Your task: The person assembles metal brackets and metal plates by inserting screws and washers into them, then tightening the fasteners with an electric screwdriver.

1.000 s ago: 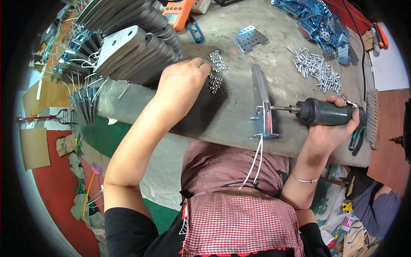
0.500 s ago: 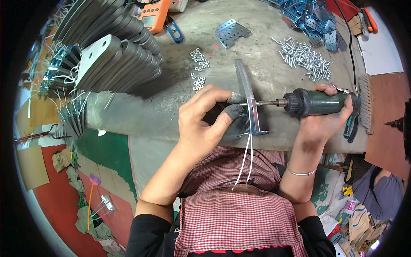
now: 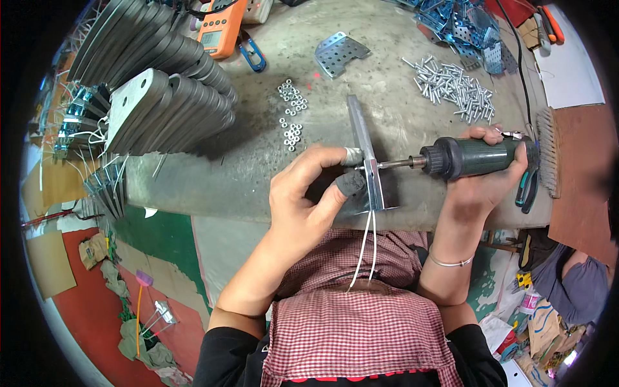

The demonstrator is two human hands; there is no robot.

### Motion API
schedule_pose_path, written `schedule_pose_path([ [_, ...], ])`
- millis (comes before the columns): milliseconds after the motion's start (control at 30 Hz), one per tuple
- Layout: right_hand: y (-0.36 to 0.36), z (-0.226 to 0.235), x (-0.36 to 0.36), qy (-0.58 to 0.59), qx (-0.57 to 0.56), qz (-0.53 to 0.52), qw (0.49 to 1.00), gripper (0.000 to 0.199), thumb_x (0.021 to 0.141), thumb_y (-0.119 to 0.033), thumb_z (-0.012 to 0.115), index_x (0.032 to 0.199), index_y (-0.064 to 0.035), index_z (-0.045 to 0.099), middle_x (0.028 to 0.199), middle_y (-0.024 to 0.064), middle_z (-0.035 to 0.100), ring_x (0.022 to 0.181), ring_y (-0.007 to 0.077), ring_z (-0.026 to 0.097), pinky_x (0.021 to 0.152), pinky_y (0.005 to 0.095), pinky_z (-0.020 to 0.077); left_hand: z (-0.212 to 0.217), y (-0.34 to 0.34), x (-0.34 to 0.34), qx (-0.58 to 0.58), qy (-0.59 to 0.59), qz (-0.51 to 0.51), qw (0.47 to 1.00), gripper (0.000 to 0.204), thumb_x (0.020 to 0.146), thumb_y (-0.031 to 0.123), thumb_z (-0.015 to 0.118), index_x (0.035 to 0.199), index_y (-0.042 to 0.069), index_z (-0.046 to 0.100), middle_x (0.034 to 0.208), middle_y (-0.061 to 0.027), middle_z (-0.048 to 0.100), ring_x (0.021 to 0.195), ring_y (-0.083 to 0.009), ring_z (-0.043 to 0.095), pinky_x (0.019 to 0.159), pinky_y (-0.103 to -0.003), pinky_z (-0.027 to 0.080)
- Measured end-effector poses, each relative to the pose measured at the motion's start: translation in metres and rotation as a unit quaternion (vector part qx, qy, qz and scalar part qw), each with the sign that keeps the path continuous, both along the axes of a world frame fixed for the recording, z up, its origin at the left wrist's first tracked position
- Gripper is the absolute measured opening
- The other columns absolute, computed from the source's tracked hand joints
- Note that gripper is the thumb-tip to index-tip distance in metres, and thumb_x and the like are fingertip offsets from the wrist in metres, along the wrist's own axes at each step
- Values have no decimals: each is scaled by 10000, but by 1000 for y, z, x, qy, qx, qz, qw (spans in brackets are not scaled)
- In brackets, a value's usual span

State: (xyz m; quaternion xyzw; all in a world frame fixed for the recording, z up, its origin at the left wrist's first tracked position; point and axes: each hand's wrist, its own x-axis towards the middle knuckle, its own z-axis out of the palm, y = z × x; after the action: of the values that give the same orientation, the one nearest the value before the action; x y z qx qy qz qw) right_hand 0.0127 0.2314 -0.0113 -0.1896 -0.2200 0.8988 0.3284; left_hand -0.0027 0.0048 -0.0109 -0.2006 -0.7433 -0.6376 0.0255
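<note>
My left hand [image 3: 300,190] is closed, its covered thumb and index finger pinching around a small metal fastener at the left face of a narrow metal plate [image 3: 362,132]. The fingertips hide most of the fastener. Two white wires [image 3: 365,248] hang from the plate's near end, where a shiny bracket [image 3: 374,187] is fitted. In my right hand [image 3: 482,190] lies a dark green electric screwdriver [image 3: 483,158], held level. Its bit [image 3: 401,163] points left and meets the bracket from the right, opposite my left fingers.
Loose nuts [image 3: 292,106] and a pile of screws [image 3: 458,90] lie on the table beyond my hands. A perforated bracket [image 3: 340,55] sits between them. Stacked grey plates [image 3: 132,106] stand at left; blue brackets [image 3: 464,32], pliers [image 3: 527,187] and a brush [image 3: 548,151] are at right.
The plate, the screwdriver bit and the pinching fingers have shifted slightly left and nearer to me in the picture. Both hands keep their holds.
</note>
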Motion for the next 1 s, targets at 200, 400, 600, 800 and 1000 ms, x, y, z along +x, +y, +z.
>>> schedule_pose_path([
  [200,-2,8,-3,29,-2,-22,999,323,885,-403,465,889,-81,462,687,-5,456,645,116,477,697,285,451,1,4,-3,-18,28,-8,999,176,681,-29,613,855,-27,585,771,-131,597,693,-245,603,640,-304,476],
  [400,-9,15,-5,-28,-64,-38,997,341,860,-463,491,857,-122,478,682,-30,440,620,105,429,660,265,390,-8,7,1,-52,61,14,997,108,749,-63,596,784,2,517,748,-57,557,678,-107,499,609,-226,387],
  [600,-9,15,-3,3,-114,-14,993,334,843,-459,544,852,-130,489,696,-21,455,634,127,442,684,294,405,-1,8,7,-45,41,28,998,87,807,-58,576,827,-1,514,777,-41,547,713,-88,489,648,-213,396],
  [800,44,39,9,-108,33,36,993,329,852,-334,593,1006,-61,494,793,79,569,744,186,572,680,334,489,52,7,-1,-282,223,-9,933,406,642,-100,548,1026,23,602,1001,-156,623,908,-332,628,780,-383,500],
  [1000,161,25,25,-315,586,-14,746,393,817,-138,613,1159,26,511,990,171,613,844,230,611,726,351,501,56,5,-34,-315,308,-159,884,301,705,-33,548,986,61,599,1045,-159,593,1107,-367,546,900,-478,442],
])
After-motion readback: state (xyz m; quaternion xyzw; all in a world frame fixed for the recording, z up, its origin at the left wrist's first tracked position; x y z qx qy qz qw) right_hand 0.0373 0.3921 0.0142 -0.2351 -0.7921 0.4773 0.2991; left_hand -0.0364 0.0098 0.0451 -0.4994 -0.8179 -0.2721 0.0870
